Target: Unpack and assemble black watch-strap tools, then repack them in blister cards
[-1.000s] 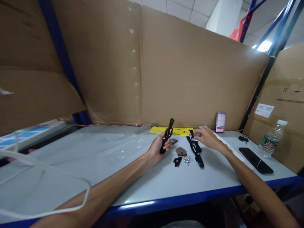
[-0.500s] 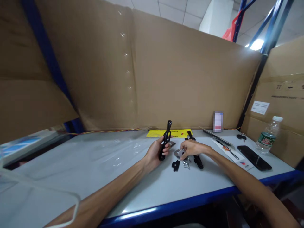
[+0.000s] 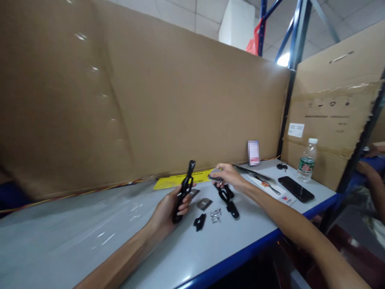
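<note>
My left hand (image 3: 173, 206) is closed round a long black handle (image 3: 187, 182) with an open frame, held upright above the table. A flat grey metal piece (image 3: 215, 174) is pinched in my right hand (image 3: 227, 176), over the back of the table. Between and below the hands lie another grey metal plate (image 3: 205, 204), a small black plate (image 3: 199, 221) and a little clear bag of shiny parts (image 3: 215, 216). More black handle parts (image 3: 231, 204) rest under my right hand.
Behind the hands lies a yellow sheet (image 3: 168, 181). To the right are a propped phone (image 3: 253, 153), a packaged tool (image 3: 267, 185), a black phone (image 3: 296, 189), keys (image 3: 282, 166) and a bottle (image 3: 306, 163). Cardboard (image 3: 180, 100) walls the table. Another person's arm (image 3: 373, 180) shows far right.
The view has swung right. My right hand has lifted off the small parts with a grey metal piece, uncovering the plate and clear bag. My left hand still grips the black handle.
</note>
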A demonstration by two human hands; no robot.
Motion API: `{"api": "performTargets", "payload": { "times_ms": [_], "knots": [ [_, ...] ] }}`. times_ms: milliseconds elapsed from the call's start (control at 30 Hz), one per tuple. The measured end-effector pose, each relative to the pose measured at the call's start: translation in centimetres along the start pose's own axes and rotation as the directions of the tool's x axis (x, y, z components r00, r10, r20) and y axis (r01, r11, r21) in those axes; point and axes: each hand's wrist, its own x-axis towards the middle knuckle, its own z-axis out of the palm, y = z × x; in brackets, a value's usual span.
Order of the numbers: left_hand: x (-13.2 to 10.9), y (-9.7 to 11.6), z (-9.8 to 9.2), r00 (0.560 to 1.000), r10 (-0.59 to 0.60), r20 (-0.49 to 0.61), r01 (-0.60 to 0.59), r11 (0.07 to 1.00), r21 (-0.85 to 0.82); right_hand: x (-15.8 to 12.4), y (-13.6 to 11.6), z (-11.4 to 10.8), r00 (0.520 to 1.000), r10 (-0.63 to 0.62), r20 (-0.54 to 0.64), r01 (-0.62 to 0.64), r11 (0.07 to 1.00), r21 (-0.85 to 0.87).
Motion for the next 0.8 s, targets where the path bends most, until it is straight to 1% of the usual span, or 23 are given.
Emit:
{"api": "performTargets", "payload": {
  "times_ms": [33, 100, 233, 300, 367, 533, 667, 800],
  "knots": [
    [0.0, -0.1, 0.1, 1.0, 0.007, -0.004, -0.007, 1.0, 0.014, 0.0, 0.1, -0.1, 1.0, 0.011, -0.026, -0.01, 1.0, 0.025],
    [0.1, -0.3, 0.2, 1.0, 0.016, 0.002, -0.016, 0.999, 0.036, 0.1, 0.5, 0.0, 1.0, 0.018, -0.017, -0.016, 0.997, 0.079],
    [0.3, -0.5, -0.1, 0.997, 0.072, 0.01, -0.072, 0.994, 0.082, -0.3, 0.9, 0.7, 0.997, 0.009, 0.078, -0.019, 0.991, 0.133],
    [0.3, -0.6, -0.3, 0.997, 0.07, 0.02, -0.072, 0.992, 0.1, -0.8, 0.9, 1.3, 0.991, 0.005, 0.133, -0.021, 0.993, 0.119],
    [0.4, -0.8, -0.5, 0.998, 0.06, 0.027, -0.062, 0.992, 0.107, -1.1, 0.9, 1.9, 0.987, -0.001, 0.162, -0.015, 0.995, 0.098],
    [0.9, -1.1, -0.9, 0.995, 0.079, 0.057, -0.083, 0.994, 0.074, -1.1, 1.4, 2.6, 0.992, -0.039, 0.121, 0.03, 0.997, 0.078],
    [0.9, -1.2, -0.7, 0.997, 0.074, 0.023, -0.075, 0.994, 0.084, -1.0, 1.7, 2.6, 0.995, -0.05, 0.084, 0.044, 0.996, 0.078],
    [0.7, -1.0, -0.4, 0.997, 0.083, 0.007, -0.084, 0.989, 0.119, -1.1, 1.3, 2.5, 0.996, -0.07, 0.061, 0.064, 0.993, 0.1]
  ]
}}
